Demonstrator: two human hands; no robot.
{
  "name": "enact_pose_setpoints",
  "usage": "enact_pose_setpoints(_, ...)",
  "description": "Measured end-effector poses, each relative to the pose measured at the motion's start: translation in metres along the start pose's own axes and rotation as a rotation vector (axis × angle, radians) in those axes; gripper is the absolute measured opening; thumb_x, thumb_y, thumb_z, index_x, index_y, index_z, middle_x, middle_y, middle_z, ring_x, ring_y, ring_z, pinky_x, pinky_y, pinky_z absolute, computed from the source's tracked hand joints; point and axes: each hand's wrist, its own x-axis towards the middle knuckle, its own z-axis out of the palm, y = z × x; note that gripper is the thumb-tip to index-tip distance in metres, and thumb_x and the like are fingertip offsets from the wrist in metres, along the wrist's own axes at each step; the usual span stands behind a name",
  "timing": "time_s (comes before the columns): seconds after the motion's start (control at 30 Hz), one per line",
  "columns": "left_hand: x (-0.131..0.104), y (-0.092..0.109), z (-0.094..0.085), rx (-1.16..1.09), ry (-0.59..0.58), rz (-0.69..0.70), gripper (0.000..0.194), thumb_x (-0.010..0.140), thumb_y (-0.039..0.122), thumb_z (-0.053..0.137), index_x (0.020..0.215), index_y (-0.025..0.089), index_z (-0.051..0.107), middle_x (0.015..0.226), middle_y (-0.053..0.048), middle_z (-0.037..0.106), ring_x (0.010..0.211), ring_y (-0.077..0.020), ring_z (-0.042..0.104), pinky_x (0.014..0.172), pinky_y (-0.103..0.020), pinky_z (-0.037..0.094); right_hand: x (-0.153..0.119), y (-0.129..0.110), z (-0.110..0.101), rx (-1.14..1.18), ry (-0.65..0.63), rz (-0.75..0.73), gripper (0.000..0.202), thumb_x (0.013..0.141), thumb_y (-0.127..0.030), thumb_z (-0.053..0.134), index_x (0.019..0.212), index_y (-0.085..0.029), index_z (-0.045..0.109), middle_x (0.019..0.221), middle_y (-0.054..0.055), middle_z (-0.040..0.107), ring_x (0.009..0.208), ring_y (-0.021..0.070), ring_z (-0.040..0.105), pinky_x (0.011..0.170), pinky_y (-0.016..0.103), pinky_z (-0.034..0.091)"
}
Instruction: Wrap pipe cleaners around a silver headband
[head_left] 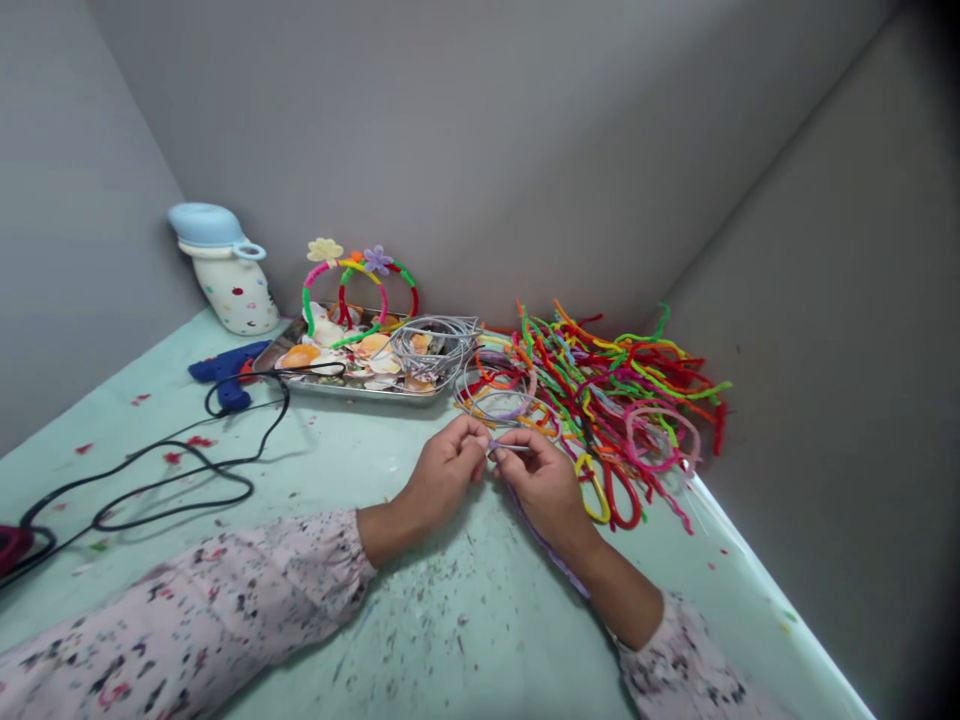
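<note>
My left hand (448, 470) is closed in a pinch at the middle of the table, its fingertips meeting those of my right hand (541, 485). Between them is the end of a purple pipe cleaner (551, 552), whose long tail runs down under my right hand toward the wrist. My right hand also pinches it, near a thin grey wire (517, 447) that shows beside the fingers. Just beyond both hands lie wire loops (499, 405), some partly wrapped in coloured pipe cleaner.
A heap of pipe cleaners (600, 370) with scissors (621, 495) lies right. Behind sits a metal tray (375, 397) of shells, wire coils and flower-topped rings. A blue glue gun (229, 368), black cord (251, 460) and bottle (236, 290) stand left. Grey walls enclose the pale green table (420, 640).
</note>
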Motion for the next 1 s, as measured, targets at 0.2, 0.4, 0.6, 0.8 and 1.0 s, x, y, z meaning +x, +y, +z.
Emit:
enact_pose_setpoints(0.2, 0.0003, 0.0015, -0.0006, -0.018, -0.016, -0.01, 0.01, 0.085, 0.028, 0.049, 0.081, 0.019, 0.05, 0.055, 0.006, 0.042, 0.049, -0.0084, 0.033, 0.05, -0.021, 0.026, -0.0013, -0.0002, 0.0015, -0.028, 0.026, 0.0, 0.012, 0.078, -0.03, 0.063, 0.086, -0.021, 0.063, 0.066, -0.002, 0.062, 0.056, 0.0135, 0.054, 0.051, 0.024, 0.041)
enact_pose_setpoints(0.4, -0.0002, 0.0024, 0.0006, -0.039, -0.017, -0.009, 0.011, 0.086, 0.029, 0.05, 0.083, 0.019, 0.052, 0.056, 0.006, 0.042, 0.051, -0.0087, 0.035, 0.05, -0.021, 0.027, -0.001, 0.0008, 0.0013, -0.021, 0.023, -0.031, 0.013, 0.079, -0.031, 0.063, 0.088, -0.022, 0.062, 0.071, -0.001, 0.063, 0.06, 0.014, 0.056, 0.054, 0.024, 0.044)
enact_pose_setpoints(0.6, 0.0, 0.0056, 0.0018, 0.031, -0.028, -0.003, 0.016, 0.086, 0.032, 0.052, 0.082, 0.017, 0.054, 0.059, 0.005, 0.045, 0.054, -0.0094, 0.039, 0.053, -0.022, 0.029, -0.0014, 0.0008, 0.0011, 0.011, 0.005, -0.072, 0.015, 0.08, -0.029, 0.063, 0.093, -0.023, 0.058, 0.084, 0.001, 0.064, 0.071, 0.0158, 0.06, 0.063, 0.026, 0.049)
enact_pose_setpoints(0.8, 0.0012, 0.0049, 0.0014, 0.133, 0.001, 0.024, 0.017, 0.085, 0.032, 0.055, 0.08, 0.016, 0.055, 0.064, 0.004, 0.048, 0.058, -0.0098, 0.042, 0.056, -0.023, 0.032, -0.0025, 0.0001, 0.0002, 0.021, -0.037, -0.061, 0.017, 0.083, -0.025, 0.06, 0.099, -0.023, 0.055, 0.088, 0.001, 0.064, 0.074, 0.0154, 0.061, 0.066, 0.027, 0.05)
enact_pose_setpoints(1.0, 0.0007, 0.0043, 0.0007, 0.21, 0.022, 0.053, 0.017, 0.085, 0.032, 0.054, 0.079, 0.016, 0.055, 0.067, 0.003, 0.05, 0.062, -0.0112, 0.044, 0.058, -0.024, 0.033, -0.0025, -0.0007, 0.0009, -0.016, -0.029, -0.053, 0.019, 0.082, -0.024, 0.059, 0.1, -0.023, 0.055, 0.087, 0.001, 0.064, 0.074, 0.0155, 0.061, 0.066, 0.027, 0.05)
